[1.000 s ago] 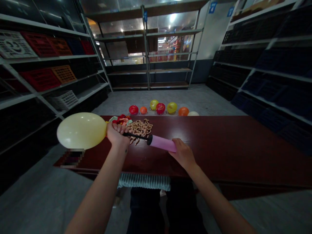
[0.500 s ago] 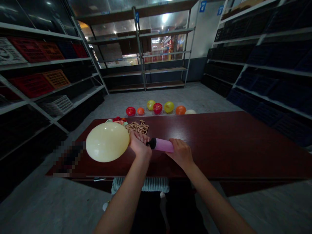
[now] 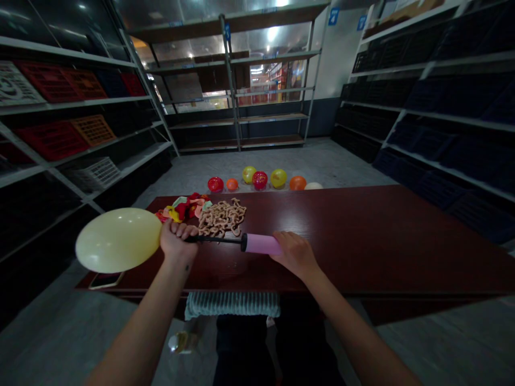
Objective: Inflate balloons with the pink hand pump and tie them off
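A pink balloon pump (image 3: pixel 262 244) stretches between my hands above the table, its black rod drawn well out of the barrel. My right hand (image 3: pixel 296 254) is closed round the right end of the pink barrel. Closed on the rod's far end is my left hand (image 3: pixel 177 241), with the neck of a pale yellow balloon (image 3: pixel 118 240) at its left side. That balloon is large and inflated; its neck is hidden by the fingers. Behind the left hand lie a pile of uninflated balloons (image 3: pixel 183 208) and a heap of tan, twisted pieces (image 3: pixel 222 217).
A phone (image 3: pixel 106 280) lies at the left front edge of the dark red table (image 3: pixel 362 236). Beyond the far edge, several inflated balloons (image 3: pixel 259 180) rest on the floor. Shelves with crates (image 3: pixel 52 142) line both sides. A bottle (image 3: pixel 183 342) stands on the floor below.
My left hand has moved left with the balloon, drawing the rod out of the pump barrel. My right hand stays almost in place. More of the uninflated balloons and tan heap shows.
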A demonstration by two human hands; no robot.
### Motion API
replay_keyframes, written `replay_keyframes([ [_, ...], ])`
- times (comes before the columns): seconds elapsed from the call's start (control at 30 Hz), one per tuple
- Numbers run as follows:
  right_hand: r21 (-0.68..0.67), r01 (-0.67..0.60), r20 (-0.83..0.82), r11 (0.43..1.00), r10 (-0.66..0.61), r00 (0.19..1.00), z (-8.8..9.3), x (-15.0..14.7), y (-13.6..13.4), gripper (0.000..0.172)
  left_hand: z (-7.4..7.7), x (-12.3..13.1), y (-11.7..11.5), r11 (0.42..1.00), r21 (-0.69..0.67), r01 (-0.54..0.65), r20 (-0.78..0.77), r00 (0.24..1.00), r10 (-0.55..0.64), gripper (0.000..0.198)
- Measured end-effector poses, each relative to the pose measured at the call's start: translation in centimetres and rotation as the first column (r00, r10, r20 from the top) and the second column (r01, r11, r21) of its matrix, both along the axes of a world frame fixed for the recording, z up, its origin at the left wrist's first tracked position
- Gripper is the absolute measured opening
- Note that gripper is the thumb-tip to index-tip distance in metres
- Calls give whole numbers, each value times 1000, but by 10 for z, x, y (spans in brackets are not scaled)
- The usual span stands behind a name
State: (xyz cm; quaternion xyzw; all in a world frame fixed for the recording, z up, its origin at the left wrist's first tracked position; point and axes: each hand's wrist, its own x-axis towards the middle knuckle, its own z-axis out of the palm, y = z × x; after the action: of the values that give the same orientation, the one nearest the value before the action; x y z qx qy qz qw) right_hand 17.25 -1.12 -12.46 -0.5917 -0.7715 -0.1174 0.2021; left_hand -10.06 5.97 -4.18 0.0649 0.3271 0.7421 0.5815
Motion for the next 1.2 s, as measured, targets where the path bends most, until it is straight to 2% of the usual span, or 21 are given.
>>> replay_keyframes([
  [0.13, 14, -33, -4, 999, 33, 999, -3, 0, 2, 12, 10, -21, 4, 1000, -15, -26, -16, 1000, 26, 36],
  [0.3, 69, 7, -33, 998, -5, 999, -15, 6, 8, 16, 8, -5, 17, 994, -25, -104, 7, 995, 104, 35],
  [0.47, 100, 57, -58, 993, -51, 997, -21, 12, 11, 24, 4, 29, 28, 989, 21, -144, 30, 989, 144, 34],
  [0.63, 94, 94, -81, 991, -86, 993, -18, 12, 9, 29, -4, 89, 18, 994, 103, -43, 34, 999, 40, 36],
  [0.73, 86, 122, -100, 989, -113, 988, -17, 13, 6, 29, -16, 126, 8, 998, 70, 4, 24, 1000, -5, 38],
  [0.83, 76, 151, -85, 986, -144, 986, -18, 14, 6, 29, -26, 142, 5, 997, 67, 26, 44, 999, -29, 38],
  [0.93, 91, 156, -51, 984, -151, 987, -20, 12, 7, 35, -29, 136, 7, 995, 88, 48, 39, 998, -52, 38],
  [1.03, 124, 97, 35, 988, -102, 994, -19, 8, 6, 43, -27, 120, 9, 997, 56, 53, 36, 998, -55, 38],
  [1.2, 100, -19, 184, 995, 0, 983, -4, 7, -14, 44, -24, 93, 3, 995, -36, 89, 91, 992, -86, 39],
])
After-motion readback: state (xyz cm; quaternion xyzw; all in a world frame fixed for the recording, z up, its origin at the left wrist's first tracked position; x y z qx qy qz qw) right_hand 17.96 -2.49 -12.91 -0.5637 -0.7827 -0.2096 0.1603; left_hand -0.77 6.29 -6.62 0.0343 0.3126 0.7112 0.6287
